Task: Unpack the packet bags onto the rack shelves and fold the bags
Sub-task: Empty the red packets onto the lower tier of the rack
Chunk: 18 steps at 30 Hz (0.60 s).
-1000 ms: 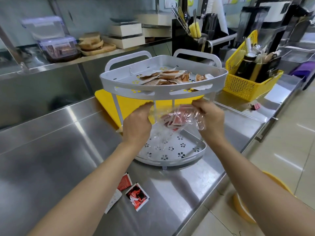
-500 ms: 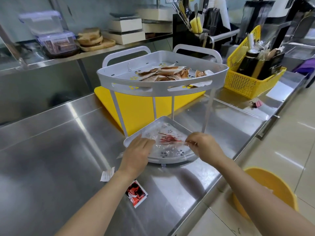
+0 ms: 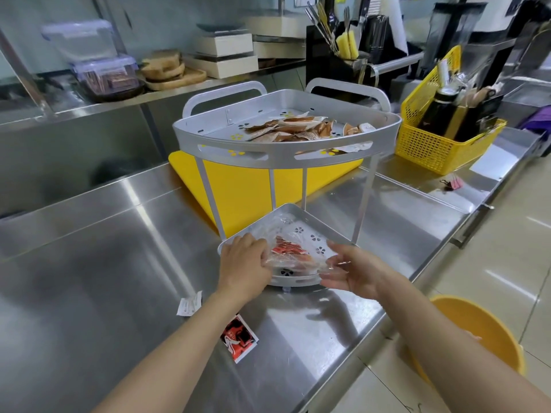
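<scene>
Two hands on one clear plastic bag, which lies on the lower shelf of the grey corner rack. Red packets are inside the bag, bunched near its middle.

Left hand is fingers-down on the bag's left end, pinning or pinching the film; can't tell which, since the fingertips are buried in plastic. Right hand is palm-up with fingers spread apart, cradling the bag's right edge rather than clamped on it.

Step in hand, as I read it: emptying the red packets onto the lower shelf. Top shelf already carries a pile of brown packets, so that bag looks done.

Next move probably needs the open end of the bag found, then the closed end lifted so the packets slide out onto the shelf and not over its low rim. Folding comes after that.

Hard to make out:
- Which end of the bag is open; film is clear and crumpled.
- Packet count; they overlap.
- Two loose packets on the steel counter, one red and one white, well short of the rack. Likely need picking up.
- Yellow bucket on the floor is partly cut off behind the right arm; contents not visible.
</scene>
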### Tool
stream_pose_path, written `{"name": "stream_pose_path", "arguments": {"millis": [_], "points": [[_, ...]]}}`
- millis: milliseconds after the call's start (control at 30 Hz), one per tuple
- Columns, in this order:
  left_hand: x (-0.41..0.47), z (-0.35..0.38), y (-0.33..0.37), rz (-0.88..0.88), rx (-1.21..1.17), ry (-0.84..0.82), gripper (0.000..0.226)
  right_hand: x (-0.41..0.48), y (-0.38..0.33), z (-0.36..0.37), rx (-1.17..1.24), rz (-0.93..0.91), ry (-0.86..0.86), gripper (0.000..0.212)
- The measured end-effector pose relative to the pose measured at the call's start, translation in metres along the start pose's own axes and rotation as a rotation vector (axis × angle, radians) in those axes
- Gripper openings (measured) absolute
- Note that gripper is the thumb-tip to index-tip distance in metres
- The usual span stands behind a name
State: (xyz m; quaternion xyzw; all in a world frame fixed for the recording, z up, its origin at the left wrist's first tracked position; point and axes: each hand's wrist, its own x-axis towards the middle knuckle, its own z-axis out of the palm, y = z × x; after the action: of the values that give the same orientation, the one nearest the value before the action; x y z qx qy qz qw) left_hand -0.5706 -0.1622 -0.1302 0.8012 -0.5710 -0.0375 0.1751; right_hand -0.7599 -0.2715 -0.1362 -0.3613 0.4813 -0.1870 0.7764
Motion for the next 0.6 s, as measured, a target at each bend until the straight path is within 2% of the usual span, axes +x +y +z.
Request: {"name": "stream_pose_path", "arguments": {"millis": [67, 100, 167, 233, 300, 367, 433, 600], "points": [[0.002, -0.001, -0.001, -0.21, -0.251, -0.172, 0.024, 0.0, 0.004, 0.007, 0.019, 0.013, -0.024, 0.007], [0.002, -0.004, -0.004, -0.276, -0.391, -0.304, 0.036, 0.001, 0.006, 0.009, 0.033, 0.035, -0.043, 0.01], [0.001, -0.013, -0.014, -0.368, -0.714, -0.539, 0.088, 0.002, 0.004, 0.009, 0.052, 0.077, -0.062, 0.012], [-0.001, -0.022, -0.02, -0.459, -1.018, -0.593, 0.117, 0.002, -0.001, 0.008, 0.021, 0.116, -0.087, 0.016], [0.0, -0.022, -0.024, -0.628, -1.11, -0.528, 0.124, 0.002, -0.004, 0.007, -0.058, 0.168, -0.115, 0.022], [0.003, -0.016, -0.026, -0.754, -1.045, -0.39, 0.121, 0.003, -0.003, 0.008, -0.133, 0.183, -0.086, 0.015], [0.006, -0.013, -0.024, -0.807, -1.013, -0.344, 0.104, 0.006, 0.001, 0.011, -0.165, 0.168, -0.047, 0.017], [0.016, -0.027, -0.019, -0.952, -1.151, -0.502, 0.033, 0.011, -0.006, 0.018, -0.106, 0.125, 0.064, 0.02]]}}
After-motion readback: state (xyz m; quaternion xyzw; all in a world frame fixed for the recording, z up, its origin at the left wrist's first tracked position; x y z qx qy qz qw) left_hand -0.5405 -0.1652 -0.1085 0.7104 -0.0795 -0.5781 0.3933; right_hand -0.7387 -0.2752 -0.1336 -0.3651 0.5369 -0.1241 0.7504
